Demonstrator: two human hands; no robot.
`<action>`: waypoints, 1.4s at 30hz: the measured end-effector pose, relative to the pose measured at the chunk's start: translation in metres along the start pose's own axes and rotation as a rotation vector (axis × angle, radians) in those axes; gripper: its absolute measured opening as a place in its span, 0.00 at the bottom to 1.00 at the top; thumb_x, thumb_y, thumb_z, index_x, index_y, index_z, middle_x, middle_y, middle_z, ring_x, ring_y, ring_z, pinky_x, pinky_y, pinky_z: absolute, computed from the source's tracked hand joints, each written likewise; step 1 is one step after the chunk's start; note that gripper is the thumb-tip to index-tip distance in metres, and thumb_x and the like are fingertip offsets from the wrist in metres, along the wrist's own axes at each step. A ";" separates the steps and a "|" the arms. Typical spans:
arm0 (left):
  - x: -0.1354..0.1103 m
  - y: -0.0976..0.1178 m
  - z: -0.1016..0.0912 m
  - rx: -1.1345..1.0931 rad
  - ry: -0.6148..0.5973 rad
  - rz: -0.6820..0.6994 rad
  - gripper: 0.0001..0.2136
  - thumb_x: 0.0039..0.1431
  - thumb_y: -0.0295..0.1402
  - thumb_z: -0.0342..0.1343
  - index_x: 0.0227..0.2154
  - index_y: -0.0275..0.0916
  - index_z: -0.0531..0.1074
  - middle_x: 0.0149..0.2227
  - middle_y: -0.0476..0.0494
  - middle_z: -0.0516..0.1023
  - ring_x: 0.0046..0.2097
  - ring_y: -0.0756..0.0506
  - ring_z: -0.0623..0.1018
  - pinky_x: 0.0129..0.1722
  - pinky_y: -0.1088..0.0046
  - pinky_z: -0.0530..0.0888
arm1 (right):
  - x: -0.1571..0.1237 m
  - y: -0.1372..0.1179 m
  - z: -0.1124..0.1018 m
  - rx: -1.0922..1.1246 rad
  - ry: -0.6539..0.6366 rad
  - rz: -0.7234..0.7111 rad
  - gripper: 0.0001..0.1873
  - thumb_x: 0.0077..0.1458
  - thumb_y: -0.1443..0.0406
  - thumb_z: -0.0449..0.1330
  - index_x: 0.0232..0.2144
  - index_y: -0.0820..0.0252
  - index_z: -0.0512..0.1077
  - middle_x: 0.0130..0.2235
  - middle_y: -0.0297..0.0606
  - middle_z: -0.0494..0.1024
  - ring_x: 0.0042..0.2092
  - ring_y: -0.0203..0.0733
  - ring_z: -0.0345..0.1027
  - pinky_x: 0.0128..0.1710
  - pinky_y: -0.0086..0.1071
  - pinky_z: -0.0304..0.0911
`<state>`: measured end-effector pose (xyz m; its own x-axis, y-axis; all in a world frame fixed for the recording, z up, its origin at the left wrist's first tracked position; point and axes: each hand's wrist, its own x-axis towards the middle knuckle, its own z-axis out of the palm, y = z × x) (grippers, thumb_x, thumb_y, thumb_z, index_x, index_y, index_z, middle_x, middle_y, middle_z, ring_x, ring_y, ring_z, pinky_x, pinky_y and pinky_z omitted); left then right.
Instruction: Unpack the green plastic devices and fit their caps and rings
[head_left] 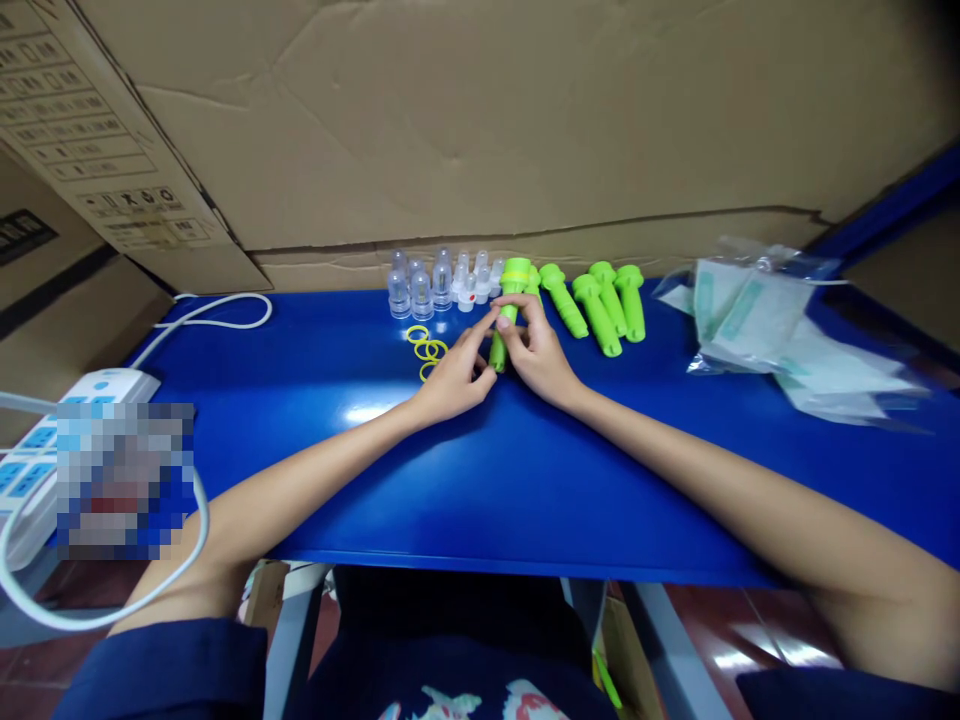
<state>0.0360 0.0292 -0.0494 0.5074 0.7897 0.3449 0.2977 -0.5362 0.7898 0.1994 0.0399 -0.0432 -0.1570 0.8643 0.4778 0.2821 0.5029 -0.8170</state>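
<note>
Between my two hands is a lime-green flashlight-shaped plastic piece (pixel 516 272), its wide round end up and its narrow end toward me. My left hand (pixel 459 372) grips its lower part with thumb and fingers. On the other side, my right hand (pixel 541 352) closes round the upper shaft with thumb and forefinger. Several similar green plastic pieces (pixel 600 318) lie just right of my hands. Yellow rings (pixel 427 350) are on the table beside my left hand. Behind them stand clear plastic domed caps (pixel 420 290) and small white-based pieces (pixel 466 296), one with a red dot.
Clear plastic bags with pale contents (pixel 757 310) lie on the blue table (pixel 465 500) at right. A white power strip (pixel 97 385) with a looping cable (pixel 206 515) is at left, near a blurred-out patch. Cardboard (pixel 480 130) walls off the back.
</note>
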 end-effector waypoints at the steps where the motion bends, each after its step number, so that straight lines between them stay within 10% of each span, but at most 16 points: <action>1: 0.000 0.001 0.000 -0.004 -0.005 0.000 0.39 0.57 0.23 0.51 0.71 0.43 0.45 0.64 0.31 0.65 0.32 0.54 0.74 0.38 0.71 0.76 | 0.000 -0.001 0.000 -0.002 0.011 0.003 0.25 0.65 0.42 0.50 0.54 0.50 0.63 0.54 0.43 0.73 0.40 0.42 0.76 0.36 0.37 0.75; 8: -0.002 -0.001 0.001 0.035 -0.007 0.017 0.35 0.60 0.28 0.54 0.69 0.42 0.48 0.66 0.29 0.61 0.38 0.48 0.77 0.42 0.64 0.78 | -0.001 -0.008 -0.002 -0.104 -0.009 0.089 0.25 0.66 0.55 0.49 0.62 0.50 0.57 0.61 0.45 0.67 0.53 0.51 0.71 0.51 0.46 0.73; 13: 0.000 -0.006 0.002 0.053 0.012 0.067 0.31 0.62 0.26 0.51 0.67 0.39 0.50 0.64 0.30 0.63 0.60 0.38 0.71 0.58 0.55 0.73 | -0.001 -0.006 -0.002 -0.212 -0.019 0.056 0.32 0.64 0.59 0.50 0.68 0.48 0.52 0.65 0.45 0.64 0.61 0.55 0.64 0.54 0.52 0.71; 19: 0.001 -0.006 0.002 0.045 0.006 0.075 0.30 0.63 0.25 0.49 0.67 0.38 0.51 0.63 0.31 0.64 0.68 0.36 0.63 0.64 0.53 0.67 | -0.001 -0.004 -0.002 -0.127 -0.052 0.089 0.35 0.60 0.64 0.50 0.69 0.51 0.50 0.66 0.47 0.62 0.50 0.51 0.73 0.46 0.47 0.75; 24: 0.003 -0.006 0.003 0.026 0.034 0.075 0.28 0.63 0.26 0.50 0.66 0.37 0.55 0.62 0.30 0.66 0.64 0.37 0.68 0.61 0.55 0.70 | 0.000 -0.002 -0.002 -0.129 -0.054 0.108 0.35 0.60 0.60 0.51 0.68 0.50 0.50 0.62 0.48 0.67 0.44 0.48 0.75 0.40 0.45 0.76; 31: 0.004 -0.002 0.002 -0.097 0.045 -0.010 0.23 0.64 0.28 0.54 0.61 0.32 0.61 0.51 0.34 0.76 0.32 0.52 0.77 0.38 0.72 0.76 | 0.002 -0.003 -0.002 -0.112 -0.020 0.113 0.36 0.62 0.52 0.55 0.68 0.47 0.49 0.57 0.47 0.72 0.43 0.48 0.76 0.35 0.40 0.76; 42: 0.004 0.003 0.002 0.001 0.084 0.004 0.12 0.59 0.22 0.52 0.46 0.33 0.66 0.37 0.45 0.77 0.30 0.54 0.74 0.35 0.76 0.72 | 0.012 -0.004 -0.018 -0.259 -0.048 0.265 0.30 0.54 0.56 0.61 0.58 0.58 0.63 0.46 0.46 0.79 0.16 0.32 0.64 0.14 0.32 0.59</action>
<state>0.0407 0.0299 -0.0472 0.4394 0.8095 0.3894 0.2964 -0.5399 0.7878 0.2137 0.0482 -0.0285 -0.0890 0.9666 0.2404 0.5477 0.2491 -0.7988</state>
